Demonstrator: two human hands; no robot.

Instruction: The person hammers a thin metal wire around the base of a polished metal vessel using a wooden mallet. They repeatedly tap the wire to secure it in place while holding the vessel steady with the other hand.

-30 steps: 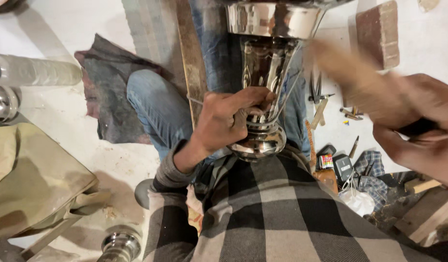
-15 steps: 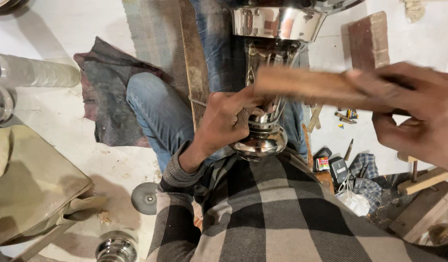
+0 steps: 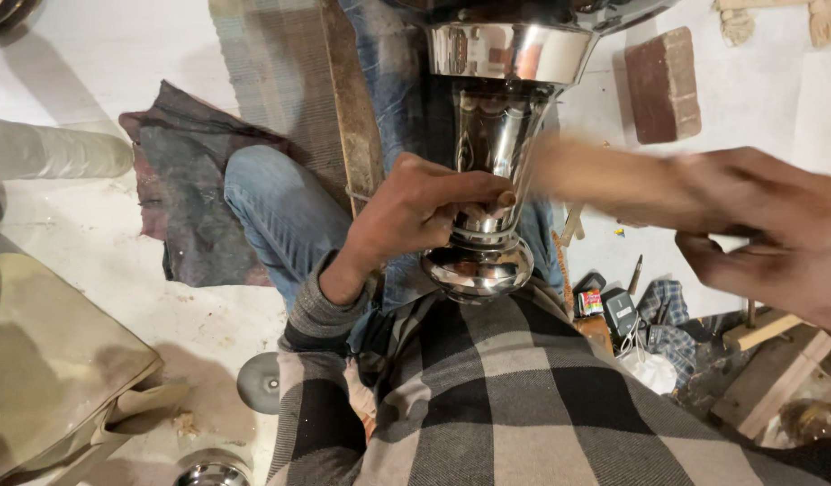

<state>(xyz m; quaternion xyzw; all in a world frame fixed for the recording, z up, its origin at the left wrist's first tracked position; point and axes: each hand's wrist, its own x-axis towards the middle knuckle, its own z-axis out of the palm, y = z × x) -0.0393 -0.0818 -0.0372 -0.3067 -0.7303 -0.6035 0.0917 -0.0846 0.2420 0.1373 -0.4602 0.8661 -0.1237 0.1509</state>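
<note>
Shaping in hand, judged: polished metal vase [image 3: 487, 171] was gripped by the left hand [image 3: 415, 216]; wooden stick [image 3: 605, 180] was clasped in the right hand [image 3: 776, 229]. Steady bracing needed next.

A pale, dusty floor [image 3: 91, 234] carries everything here. A dark crumpled cloth [image 3: 195, 207] lies flat on it beside a striped mat [image 3: 267, 81], with a wooden plank [image 3: 352, 108] along the mat's edge. A red brick [image 3: 663, 85] sits well apart at the upper right. A beige bag [image 3: 55, 378] spreads at the lower left, near a round grey disc [image 3: 258, 382]. Small tools and wood offcuts [image 3: 767, 360] are scattered at the lower right.
</note>
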